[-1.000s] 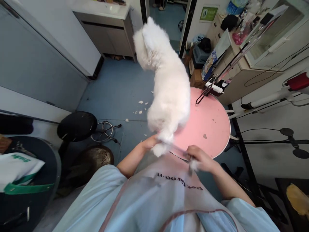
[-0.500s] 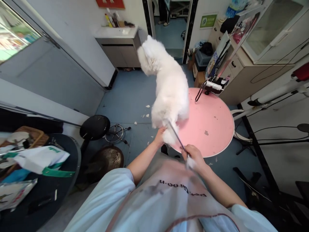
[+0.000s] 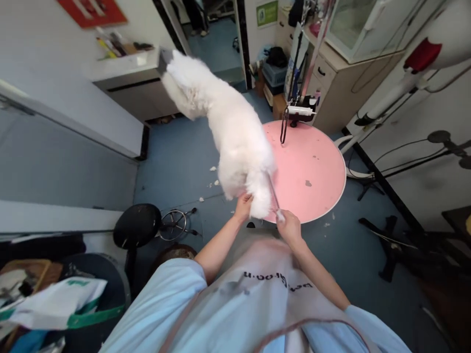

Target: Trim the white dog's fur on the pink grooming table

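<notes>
A fluffy white dog stands at the left side of a round pink grooming table, rear toward me and head end far left. My left hand is closed on fur at its rear, beside a hanging fluffy part; whether this is tail or leg I cannot tell. My right hand grips a metal comb, its teeth along the right side of that fluffy part. A small white tuft of hair sits at the comb's near end, by my fingers.
A black loop and white tube hang over the table's back edge. A black stool stands left, near a dark side table holding bags. Cabinets are at back right. Hair clumps lie on the blue floor.
The view has turned to the right. My right hand has brought the comb from across the dog's rear to the right side of the fluffy part. My left hand keeps its hold.
</notes>
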{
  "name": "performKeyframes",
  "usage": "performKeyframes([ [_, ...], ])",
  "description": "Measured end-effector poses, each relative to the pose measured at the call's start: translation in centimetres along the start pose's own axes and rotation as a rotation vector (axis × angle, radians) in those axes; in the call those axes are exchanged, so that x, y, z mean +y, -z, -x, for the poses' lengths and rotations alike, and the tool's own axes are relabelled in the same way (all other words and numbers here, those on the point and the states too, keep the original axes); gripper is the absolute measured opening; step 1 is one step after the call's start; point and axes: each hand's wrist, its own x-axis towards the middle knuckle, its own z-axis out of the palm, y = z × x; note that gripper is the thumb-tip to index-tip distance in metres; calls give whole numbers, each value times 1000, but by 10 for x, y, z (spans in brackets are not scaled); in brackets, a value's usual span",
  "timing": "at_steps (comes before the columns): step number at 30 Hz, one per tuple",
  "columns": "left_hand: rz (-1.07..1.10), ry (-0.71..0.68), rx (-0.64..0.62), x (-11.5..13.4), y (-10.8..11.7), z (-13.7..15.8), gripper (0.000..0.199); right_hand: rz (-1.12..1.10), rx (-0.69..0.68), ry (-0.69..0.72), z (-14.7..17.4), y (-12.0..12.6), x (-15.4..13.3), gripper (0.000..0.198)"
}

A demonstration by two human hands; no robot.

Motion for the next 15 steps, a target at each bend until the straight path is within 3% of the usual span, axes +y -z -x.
performKeyframes([
  [2, -43, 38, -58, 0, 5, -3, 48, -17, 120, -130, 7, -7, 1, 29],
  [4, -79, 74, -105, 0, 9, -6, 50, -74, 181, -100, 18, -16, -1, 32],
  [6, -93, 105, -144, 2, 13, -8, 53, -130, 149, -24, 27, -29, -5, 29],
  [7, -90, 116, -161, 4, 14, -9, 54, -147, 128, -54, 28, -36, -7, 27],
  [12, -67, 185, -294, 17, 17, -10, 55, -138, 84, -606, 4, -51, 21, 35],
  [15, -71, 206, -328, 25, 12, -7, 56, -98, 76, -633, -13, -40, 44, 35],
])
